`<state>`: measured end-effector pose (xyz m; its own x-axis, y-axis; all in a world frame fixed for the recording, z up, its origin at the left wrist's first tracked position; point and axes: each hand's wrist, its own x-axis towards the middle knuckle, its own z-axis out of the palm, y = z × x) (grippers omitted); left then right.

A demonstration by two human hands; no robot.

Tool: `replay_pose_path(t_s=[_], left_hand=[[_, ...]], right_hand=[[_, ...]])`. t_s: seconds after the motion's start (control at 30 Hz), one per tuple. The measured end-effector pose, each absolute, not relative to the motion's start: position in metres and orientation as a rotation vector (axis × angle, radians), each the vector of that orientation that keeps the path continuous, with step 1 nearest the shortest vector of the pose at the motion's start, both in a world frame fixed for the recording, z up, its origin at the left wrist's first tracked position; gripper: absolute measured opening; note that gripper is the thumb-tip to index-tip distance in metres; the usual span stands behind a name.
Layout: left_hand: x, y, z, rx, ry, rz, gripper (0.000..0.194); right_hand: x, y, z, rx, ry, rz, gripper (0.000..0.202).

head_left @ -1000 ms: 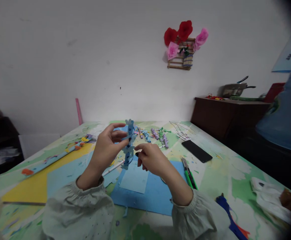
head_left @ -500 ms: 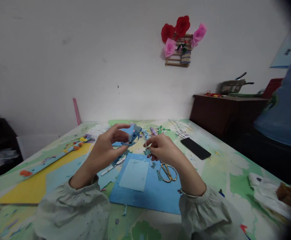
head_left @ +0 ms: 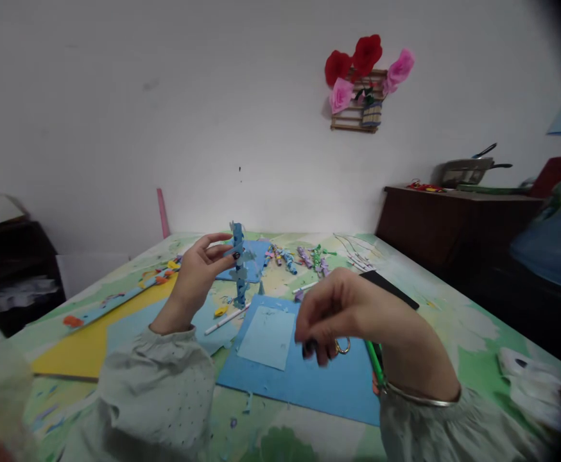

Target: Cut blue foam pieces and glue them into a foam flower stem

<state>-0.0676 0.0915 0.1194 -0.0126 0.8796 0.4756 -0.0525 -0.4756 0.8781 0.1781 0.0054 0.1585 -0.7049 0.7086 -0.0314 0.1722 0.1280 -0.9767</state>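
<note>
A: Item 1, left of centre: left hand (head_left: 198,276), raised off the table, thumb and fingertips pinched on a blue paper strip (head_left: 238,266). The strip hangs upright, cut-out shapes along its length, its lower end near the white pen (head_left: 226,319).

B: Risk?

A: The grip is at the top only. In my judgement the free lower end could swing, crease, or tear at a cut-out if it is tugged.

B: Item 2?

A: Centre: blue foam sheet (head_left: 304,378) flat on the patterned table (head_left: 434,321), with a paler square (head_left: 267,336) on it. Loose scraps lie around; a sleeve could sweep them off.

B: Item 3?

A: Right of centre: right hand (head_left: 338,317), well apart from the left, fingers curled downward over the scissors (head_left: 342,346), only 1 handle loop showing. Whether it touches them I cannot tell; it holds nothing that I can see.

B: Hazard there?

A: Blades are hidden beneath the hand, so a blind grab could nick a finger. The green knife (head_left: 374,362) lies just beside the wrist; the cuff could drag it.

B: Item 4?

A: Behind the hand: black phone (head_left: 396,296), partly hidden.
</note>
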Motion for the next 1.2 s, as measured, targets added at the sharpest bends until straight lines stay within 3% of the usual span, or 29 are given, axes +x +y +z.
replay_pose_path(t_s=[0.27, 0.37, 0.47, 0.6, 0.73, 1.2], left_hand=[[-0.085, 0.095, 0.122, 1.594, 0.969, 1.549, 0.049], [-0.089, 0.092, 0.125, 1.61, 0.974, 1.522, 0.049], [-0.088, 0.089, 0.126, 1.581, 0.938, 1.488, 0.051], [-0.084, 0.09, 0.124, 1.556, 0.903, 1.38, 0.052], [-0.08, 0.094, 0.119, 1.575, 0.939, 1.359, 0.05], [-0.086, 0.109, 0.104, 1.49, 1.065, 1.299, 0.055]], right_hand=[[0.173, 0.006, 0.167, -0.456, -2.467, 1.837, 0.018], [0.153, 0.043, 0.131, -0.567, -2.113, 1.595, 0.021], [0.122, 0.077, 0.08, -0.691, -1.266, 1.422, 0.023], [0.093, 0.09, 0.037, -0.681, -1.119, 1.576, 0.04], [0.088, 0.083, 0.029, -0.521, -1.012, 1.936, 0.054], [0.095, 0.071, 0.026, -0.479, -0.892, 1.821, 0.033]])
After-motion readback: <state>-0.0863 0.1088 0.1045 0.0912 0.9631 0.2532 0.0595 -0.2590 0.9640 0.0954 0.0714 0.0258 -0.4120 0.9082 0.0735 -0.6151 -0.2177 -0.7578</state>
